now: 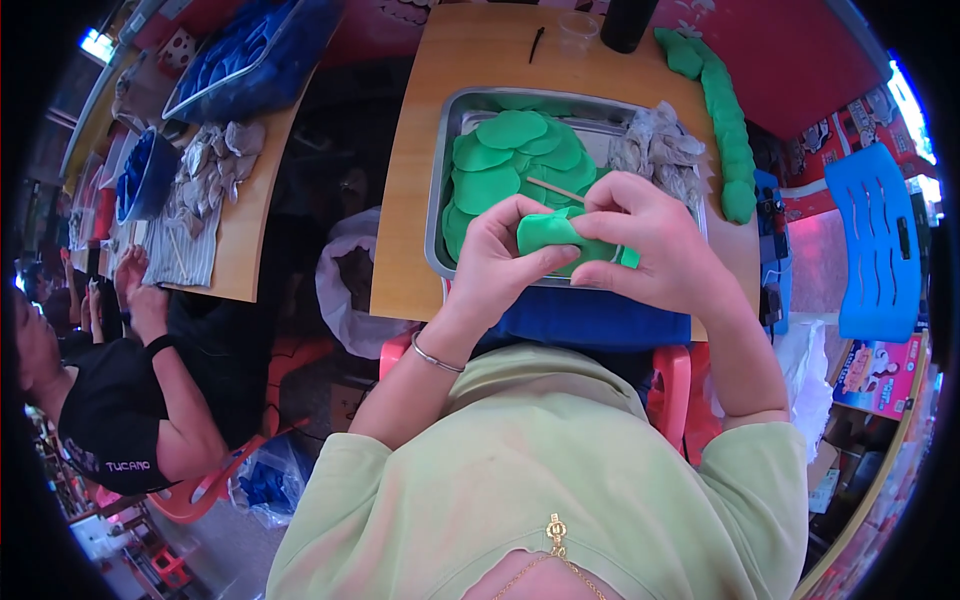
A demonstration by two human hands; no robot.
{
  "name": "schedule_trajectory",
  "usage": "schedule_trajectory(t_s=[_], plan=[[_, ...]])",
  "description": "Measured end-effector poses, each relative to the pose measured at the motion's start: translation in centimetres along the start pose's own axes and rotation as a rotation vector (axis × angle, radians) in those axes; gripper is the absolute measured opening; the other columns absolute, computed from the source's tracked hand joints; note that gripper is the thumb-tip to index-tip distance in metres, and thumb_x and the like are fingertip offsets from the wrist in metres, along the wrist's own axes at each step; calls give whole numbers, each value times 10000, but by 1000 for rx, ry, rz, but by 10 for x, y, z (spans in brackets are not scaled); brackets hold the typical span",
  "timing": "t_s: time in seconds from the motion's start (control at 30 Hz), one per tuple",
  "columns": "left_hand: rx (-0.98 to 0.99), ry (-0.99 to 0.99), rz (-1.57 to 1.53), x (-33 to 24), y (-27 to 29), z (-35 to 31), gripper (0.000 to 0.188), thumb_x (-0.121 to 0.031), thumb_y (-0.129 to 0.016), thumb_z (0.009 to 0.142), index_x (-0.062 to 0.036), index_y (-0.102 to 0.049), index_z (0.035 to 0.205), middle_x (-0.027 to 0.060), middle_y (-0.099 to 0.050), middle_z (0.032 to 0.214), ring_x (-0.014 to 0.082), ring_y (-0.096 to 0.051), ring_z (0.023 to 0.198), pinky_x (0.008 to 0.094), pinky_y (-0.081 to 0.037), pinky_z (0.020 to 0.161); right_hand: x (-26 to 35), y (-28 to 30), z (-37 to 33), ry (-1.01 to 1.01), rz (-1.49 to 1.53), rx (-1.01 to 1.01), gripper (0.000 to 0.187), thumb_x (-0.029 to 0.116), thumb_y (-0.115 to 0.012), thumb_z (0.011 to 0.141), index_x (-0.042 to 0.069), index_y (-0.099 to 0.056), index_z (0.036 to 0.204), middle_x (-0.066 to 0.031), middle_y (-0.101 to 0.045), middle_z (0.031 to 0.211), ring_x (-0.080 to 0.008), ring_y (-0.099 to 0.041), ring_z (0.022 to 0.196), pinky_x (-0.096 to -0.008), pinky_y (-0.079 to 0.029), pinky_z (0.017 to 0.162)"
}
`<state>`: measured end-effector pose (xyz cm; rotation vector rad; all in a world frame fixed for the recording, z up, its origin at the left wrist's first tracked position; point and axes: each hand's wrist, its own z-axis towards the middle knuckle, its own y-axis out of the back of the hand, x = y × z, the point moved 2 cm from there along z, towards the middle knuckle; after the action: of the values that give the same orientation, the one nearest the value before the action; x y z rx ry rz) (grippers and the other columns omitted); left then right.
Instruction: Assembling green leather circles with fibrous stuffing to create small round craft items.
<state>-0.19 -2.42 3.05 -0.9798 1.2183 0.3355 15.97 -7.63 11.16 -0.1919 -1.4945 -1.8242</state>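
At far left of the frame a second person sits apart at a neighbouring tabletop (pixel 235 225) carrying blue pieces; no contact with the work in hand. At centre, the left hand (pixel 495 262) has its fingers clenched around a green dough piece (pixel 550 235), thumb pressing on top. The right hand (pixel 650 240) grasps the same piece from the other side, fingers curled over its edge. The piece sits in mid-frame, held above the near rim of a metal tray (pixel 600 115) stacked with flat green discs (pixel 515 150). Judgement: shaping or folding is under way; the next move calls for even pinching pressure. Open room is scant: grey wrappers (pixel 660 150) and a green dough roll (pixel 725 110) crowd the right, near the tabletop's edge.
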Motion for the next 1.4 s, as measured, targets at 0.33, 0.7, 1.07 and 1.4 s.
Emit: schedule_trajectory(t_s=[0.33,0.7,1.07,1.4], plan=[[109,28,-186,7,-1,2,221,-20,-666,836,-40,-521,1001,22,-605,914,84,-608,839,251,-549,769,-1,-12,-7,-62,81,-89,202,133,-725,752,64,-640,922,-86,-536,834,-226,-558,728,-321,-452,599],[89,-13,-320,3,-16,2,149,-128,-585,926,-38,-519,1024,15,-585,1002,81,-567,930,266,-535,800,-5,-6,-8,-139,120,-282,236,104,-747,720,23,-551,822,-62,-550,785,-186,-546,675,-284,-450,578],[32,-51,-617,20,-28,5,134,-205,-523,961,-168,-537,1090,0,-567,1145,145,-510,1088,361,-384,946,-26,-48,-7,-386,782,-530,289,194,-693,846,45,-511,1013,-14,-555,853,-76,-530,721,-214,-434,621],[-1,54,-775,20,-20,7,176,-282,-442,997,-194,-511,1133,-11,-540,1174,133,-494,1083,321,-386,895,-22,-67,-11,-335,753,-555,302,88,-732,793,31,-546,1024,-33,-580,927,-89,-568,756,-217,-464,650]])
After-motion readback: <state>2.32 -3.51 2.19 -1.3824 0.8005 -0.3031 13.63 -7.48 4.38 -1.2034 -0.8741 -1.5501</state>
